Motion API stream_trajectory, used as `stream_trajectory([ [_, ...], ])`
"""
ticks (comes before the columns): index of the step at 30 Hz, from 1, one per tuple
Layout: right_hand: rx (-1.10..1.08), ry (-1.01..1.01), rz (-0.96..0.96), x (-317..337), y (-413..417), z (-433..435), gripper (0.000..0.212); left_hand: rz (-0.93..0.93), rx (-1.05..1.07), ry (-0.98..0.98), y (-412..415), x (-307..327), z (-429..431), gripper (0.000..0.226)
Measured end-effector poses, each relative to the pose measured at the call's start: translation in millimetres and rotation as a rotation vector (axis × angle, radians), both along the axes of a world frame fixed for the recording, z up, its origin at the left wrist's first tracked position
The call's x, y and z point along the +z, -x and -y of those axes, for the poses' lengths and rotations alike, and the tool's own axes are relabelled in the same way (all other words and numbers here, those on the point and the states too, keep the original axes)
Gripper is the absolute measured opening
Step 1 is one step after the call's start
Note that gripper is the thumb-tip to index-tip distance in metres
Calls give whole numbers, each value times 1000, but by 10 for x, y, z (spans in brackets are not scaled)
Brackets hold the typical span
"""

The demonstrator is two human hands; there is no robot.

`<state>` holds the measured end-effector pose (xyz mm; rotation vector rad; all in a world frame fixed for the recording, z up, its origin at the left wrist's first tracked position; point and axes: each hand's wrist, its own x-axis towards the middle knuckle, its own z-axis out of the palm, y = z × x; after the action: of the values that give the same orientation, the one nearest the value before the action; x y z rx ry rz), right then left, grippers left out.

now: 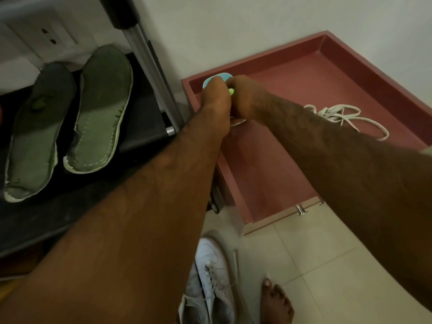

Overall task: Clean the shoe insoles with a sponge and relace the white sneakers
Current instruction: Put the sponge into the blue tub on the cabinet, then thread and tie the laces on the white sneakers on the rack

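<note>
Two worn green insoles [98, 108] [37, 134] lie side by side on a black surface at the left. Both hands meet at the far left corner of an open reddish drawer [304, 73]. My left hand [216, 99] and my right hand [245, 97] grip a light blue and green sponge [218, 79] between them, mostly hidden by the fingers. A loose white shoelace [346, 118] lies in the drawer to the right. Two white sneakers [210, 277] stand on the tiled floor below, one laced.
A metal pole [152, 64] rises between the black surface and the drawer. A wall socket [49, 36] sits at the upper left. A bare foot [275, 302] stands on the tiles beside the sneakers. The drawer front carries a small metal handle [300, 209].
</note>
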<state>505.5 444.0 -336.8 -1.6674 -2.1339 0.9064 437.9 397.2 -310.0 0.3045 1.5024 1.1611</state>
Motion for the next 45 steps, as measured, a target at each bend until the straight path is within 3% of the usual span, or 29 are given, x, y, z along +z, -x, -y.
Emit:
stream_trajectory([
  [4,-190,-99,-153,72,-140,424,43,6,-46,-77,-43,110,297,36],
  [6,-233,-80,-256,202,-184,821,34,24,-31,-115,-111,156,544,40],
  [10,-187,10,-393,431,-271,1795,13,-36,-103,-170,-179,263,1452,26],
  [19,3,366,-512,476,291,3611,45,-207,-51,9,400,153,3520,34],
  [24,139,480,-384,75,907,4187,41,-218,98,139,939,-47,4259,31],
  [29,278,609,-236,-491,1408,4663,34,-107,151,293,1404,-429,4862,34],
  [38,293,705,-58,-1519,2118,5213,45,-84,95,541,2192,-1483,5403,34],
  [45,401,742,134,-2275,2341,5261,19,-115,-50,629,2567,-2255,5574,34],
])
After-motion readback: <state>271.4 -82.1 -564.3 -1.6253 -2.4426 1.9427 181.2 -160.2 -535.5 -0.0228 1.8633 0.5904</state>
